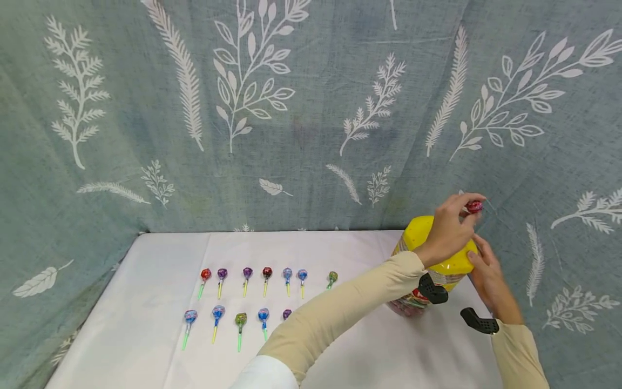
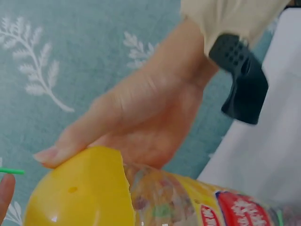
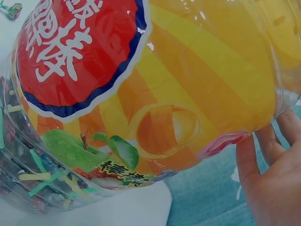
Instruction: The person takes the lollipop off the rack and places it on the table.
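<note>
My left hand reaches across above a tall plastic jar and pinches a lollipop with a dark red wrapper. In the left wrist view a green stick shows above one fingertip at the left edge. My right hand holds the jar near its yellow lid, with the thumb lying on the lid. The jar leans, and its red and yellow label fills most of the right wrist view. Many wrapped lollipops show through its clear wall.
Several lollipops lie in two rows on the white table: a red one begins the back row, a blue one the front row. My left sleeve hides part of the front row. A leaf-patterned cloth hangs behind.
</note>
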Action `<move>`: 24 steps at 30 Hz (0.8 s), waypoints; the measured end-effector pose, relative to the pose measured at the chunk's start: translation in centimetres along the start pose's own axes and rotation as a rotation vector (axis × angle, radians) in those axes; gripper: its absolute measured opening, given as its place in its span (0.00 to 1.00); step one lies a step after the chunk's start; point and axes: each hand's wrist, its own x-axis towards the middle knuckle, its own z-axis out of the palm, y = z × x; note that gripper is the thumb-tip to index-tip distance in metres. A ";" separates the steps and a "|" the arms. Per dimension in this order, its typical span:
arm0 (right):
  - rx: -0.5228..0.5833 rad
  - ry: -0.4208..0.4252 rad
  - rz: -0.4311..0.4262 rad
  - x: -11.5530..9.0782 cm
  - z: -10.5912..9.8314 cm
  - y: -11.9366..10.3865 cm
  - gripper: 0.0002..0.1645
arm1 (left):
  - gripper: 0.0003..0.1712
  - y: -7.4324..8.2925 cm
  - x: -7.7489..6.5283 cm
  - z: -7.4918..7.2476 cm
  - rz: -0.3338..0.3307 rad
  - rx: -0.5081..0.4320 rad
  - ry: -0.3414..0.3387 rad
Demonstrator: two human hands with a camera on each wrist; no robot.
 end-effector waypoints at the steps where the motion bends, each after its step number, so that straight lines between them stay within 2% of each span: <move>1: -0.007 0.002 0.003 -0.1 0.1 0.0 0.25 | 0.16 0.1 -0.3 -0.4 0.000 -0.015 0.009; 8: -0.024 0.003 0.000 -0.3 0.0 0.0 0.27 | 0.18 0.7 -2.4 -2.6 0.025 -0.088 0.041; 16: -0.035 0.011 0.026 -0.5 0.2 0.1 0.29 | 0.18 0.3 -4.4 -4.6 -0.091 -0.158 0.030; 24: -0.037 0.000 0.013 -0.4 0.2 -0.1 0.30 | 0.18 -0.6 -6.4 -6.3 -0.124 -0.151 0.033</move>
